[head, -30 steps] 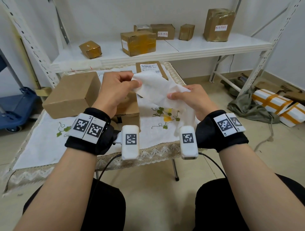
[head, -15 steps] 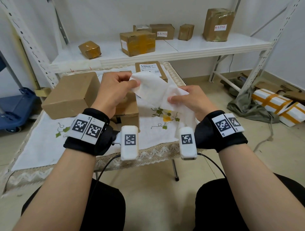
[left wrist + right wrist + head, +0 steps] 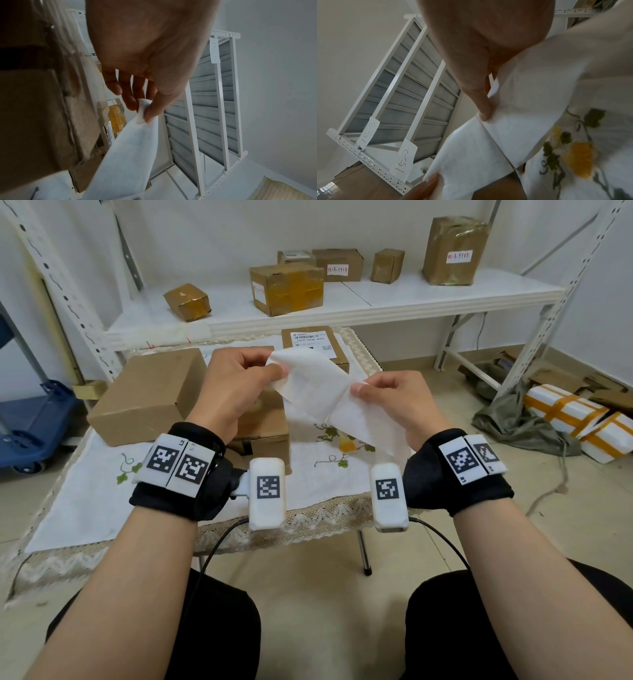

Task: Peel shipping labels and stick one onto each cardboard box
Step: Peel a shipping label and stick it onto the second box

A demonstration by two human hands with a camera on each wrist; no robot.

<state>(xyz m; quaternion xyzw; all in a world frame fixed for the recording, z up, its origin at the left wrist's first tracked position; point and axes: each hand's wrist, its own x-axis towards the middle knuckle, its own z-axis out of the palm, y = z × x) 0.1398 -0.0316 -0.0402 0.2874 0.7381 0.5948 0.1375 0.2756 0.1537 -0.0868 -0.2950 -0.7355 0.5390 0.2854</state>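
A white strip of shipping labels (image 3: 318,388) hangs in the air above the table, held by both hands. My left hand (image 3: 239,381) pinches its upper left corner between thumb and fingers (image 3: 145,108). My right hand (image 3: 387,402) pinches the strip (image 3: 505,135) at a fold further down, and the rest trails toward my right wrist. Below the hands lie a large plain cardboard box (image 3: 147,395), a smaller box (image 3: 267,426) partly hidden by my left hand, and a box bearing a printed label (image 3: 311,342) at the table's far edge.
The table carries a white embroidered cloth (image 3: 325,474) with a lace edge. Behind it a white shelf (image 3: 376,299) holds several taped cardboard boxes. A blue cart (image 3: 30,422) stands at the left. Wrapped parcels (image 3: 568,416) and a cloth heap lie on the floor at right.
My right hand has shifted right and a little up, stretching the strip flatter between the hands. The left hand keeps its pinch in nearly the same place.
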